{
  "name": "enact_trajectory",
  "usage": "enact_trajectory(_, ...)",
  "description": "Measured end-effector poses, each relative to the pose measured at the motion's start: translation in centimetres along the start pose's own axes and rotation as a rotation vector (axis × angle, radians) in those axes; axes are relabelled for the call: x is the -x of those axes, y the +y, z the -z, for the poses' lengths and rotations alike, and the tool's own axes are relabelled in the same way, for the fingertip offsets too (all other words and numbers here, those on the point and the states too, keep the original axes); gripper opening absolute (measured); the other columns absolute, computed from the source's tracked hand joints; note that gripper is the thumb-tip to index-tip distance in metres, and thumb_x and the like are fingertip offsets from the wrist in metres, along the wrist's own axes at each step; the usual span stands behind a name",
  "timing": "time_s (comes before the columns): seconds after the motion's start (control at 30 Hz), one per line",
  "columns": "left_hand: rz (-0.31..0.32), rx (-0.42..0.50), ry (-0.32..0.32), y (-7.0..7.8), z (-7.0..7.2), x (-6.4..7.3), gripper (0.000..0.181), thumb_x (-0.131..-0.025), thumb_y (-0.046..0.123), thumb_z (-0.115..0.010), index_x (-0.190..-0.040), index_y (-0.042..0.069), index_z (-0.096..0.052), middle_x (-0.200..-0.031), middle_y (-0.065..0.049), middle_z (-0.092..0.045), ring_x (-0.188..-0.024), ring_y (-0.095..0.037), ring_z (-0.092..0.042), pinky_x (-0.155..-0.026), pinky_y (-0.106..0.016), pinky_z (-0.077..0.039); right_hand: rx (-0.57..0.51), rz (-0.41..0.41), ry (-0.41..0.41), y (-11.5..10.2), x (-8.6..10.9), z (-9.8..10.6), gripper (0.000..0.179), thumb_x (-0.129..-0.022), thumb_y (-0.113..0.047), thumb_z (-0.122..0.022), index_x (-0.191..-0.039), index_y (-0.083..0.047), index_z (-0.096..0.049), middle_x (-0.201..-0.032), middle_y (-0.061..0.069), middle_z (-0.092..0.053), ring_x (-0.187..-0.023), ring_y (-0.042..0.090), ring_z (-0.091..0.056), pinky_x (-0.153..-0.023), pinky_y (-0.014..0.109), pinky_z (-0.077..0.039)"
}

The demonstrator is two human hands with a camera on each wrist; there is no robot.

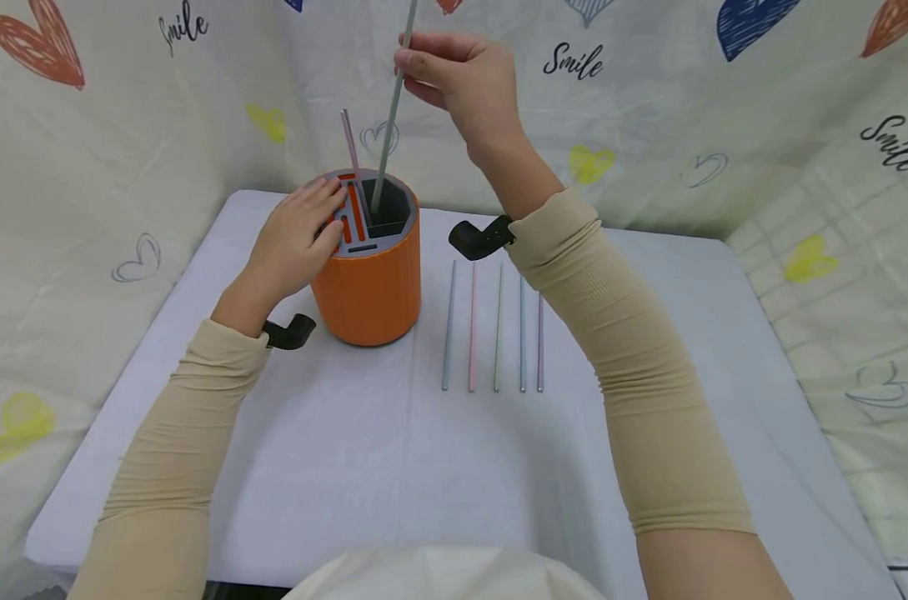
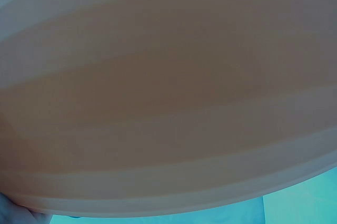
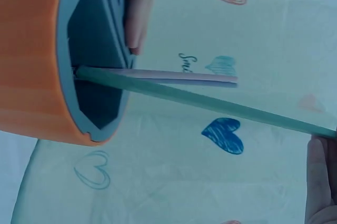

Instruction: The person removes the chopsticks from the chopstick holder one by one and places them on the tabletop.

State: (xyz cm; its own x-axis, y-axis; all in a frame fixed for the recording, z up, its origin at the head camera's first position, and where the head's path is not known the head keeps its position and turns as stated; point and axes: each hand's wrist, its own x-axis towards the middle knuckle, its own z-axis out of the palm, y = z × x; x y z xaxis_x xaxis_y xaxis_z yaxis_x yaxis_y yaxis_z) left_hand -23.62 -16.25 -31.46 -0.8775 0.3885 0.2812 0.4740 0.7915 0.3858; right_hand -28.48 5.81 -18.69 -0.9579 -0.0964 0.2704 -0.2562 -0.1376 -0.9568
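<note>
An orange round holder [image 1: 367,292] with a grey slotted top stands toward the back of the table. My left hand [image 1: 296,237] rests on its top at the left, fingers extended over the slots. My right hand [image 1: 461,79] pinches a green straw [image 1: 390,125] between thumb and fingers, high above the holder. That straw's lower end is inside the large open compartment [image 3: 100,105]. Pink and purple straws [image 3: 184,77] stand up out of the holder beside it. In the left wrist view the holder's blurred wall [image 2: 168,92] fills most of the picture.
Several straws lie side by side in a row on the white table [image 1: 393,467], right of the holder, among them a pink straw [image 1: 472,333] and a purple straw [image 1: 540,342]. A printed cloth [image 1: 649,108] with hearts hangs behind and around the table.
</note>
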Motion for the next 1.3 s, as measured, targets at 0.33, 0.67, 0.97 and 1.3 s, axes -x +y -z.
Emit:
enact_trajectory(0.33, 0.008, 0.001, 0.009, -0.3, 0.0, 0.1, 0.05, -0.098, 0.025, -0.031, -0.141, 0.002, -0.036, -0.149, -0.012, -0.031, -0.142, -0.025, -0.02, -0.119, -0.037, -0.011, -0.177, 0.054, 0.078, -3.1, 0.7, 2.0, 0.012, -0.08, 0.003, -0.066, -0.091, 0.004, -0.069, -0.088, 0.012, -0.069, -0.09, 0.025, -0.065, -0.083, 0.025, -0.055)
enact_trajectory(0.67, 0.005, 0.013, 0.005, -0.3, -0.2, 0.1, 0.05, -0.098, 0.026, -0.031, -0.142, 0.003, -0.035, -0.15, -0.011, -0.031, -0.142, -0.024, -0.02, -0.119, -0.038, -0.011, -0.402, -0.122, 0.173, -1.6, -0.5, 8.0, 0.017, -0.078, 0.004, -0.067, -0.095, 0.005, -0.067, -0.084, 0.014, -0.067, -0.08, 0.025, -0.065, -0.082, 0.03, -0.056)
enact_trajectory(0.97, 0.008, 0.015, 0.024, -0.4, -0.1, 0.2, 0.05, -0.098, 0.026, -0.031, -0.141, 0.003, -0.036, -0.149, -0.011, -0.032, -0.142, -0.024, -0.021, -0.118, -0.04, -0.012, -0.338, -0.353, 0.356, 2.0, -0.4, 14.4, 0.025, -0.071, 0.001, -0.075, -0.095, 0.004, -0.069, -0.083, 0.012, -0.07, -0.069, 0.02, -0.066, -0.063, 0.025, -0.058)
enact_trajectory(1.3, 0.014, 0.017, 0.021, -0.3, -0.1, 0.3, 0.05, -0.098, 0.026, -0.031, -0.141, 0.003, -0.036, -0.149, -0.011, -0.032, -0.142, -0.024, -0.021, -0.119, -0.038, -0.011, -0.089, -0.572, 0.377, 9.2, 3.5, 20.2, 0.009, -0.075, 0.002, -0.071, -0.084, -0.001, -0.072, -0.073, 0.006, -0.071, -0.067, 0.014, -0.069, -0.063, 0.023, -0.058)
